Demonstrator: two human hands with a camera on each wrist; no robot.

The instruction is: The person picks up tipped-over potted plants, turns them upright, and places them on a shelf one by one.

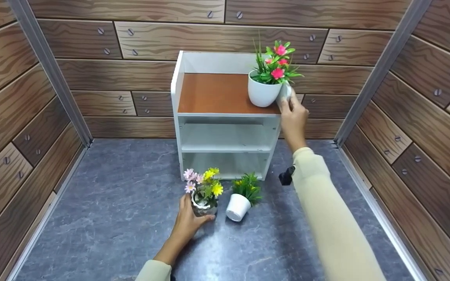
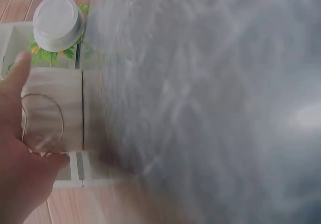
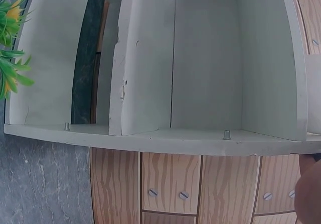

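My left hand (image 1: 188,220) holds a small flower pot (image 1: 204,210) with pink and yellow flowers, thumb and fingers on opposite sides. In the left wrist view a thin cord loops over the pale side of this pot (image 2: 55,108). My right hand (image 1: 294,119) grips the upper right side panel of a white shelf unit (image 1: 231,137), with the thumb on the inner side. Right beside that hand, a white pot (image 1: 263,91) with pink-red flowers stands upright on the brown top. Only part of the right hand (image 3: 308,189) shows in the right wrist view.
A small white pot (image 1: 238,207) with a green, yellow-flowered plant lies tipped on the grey marbled floor (image 1: 123,218), close in front of the shelf unit. Wood-patterned walls (image 1: 150,39) enclose the back and both sides.
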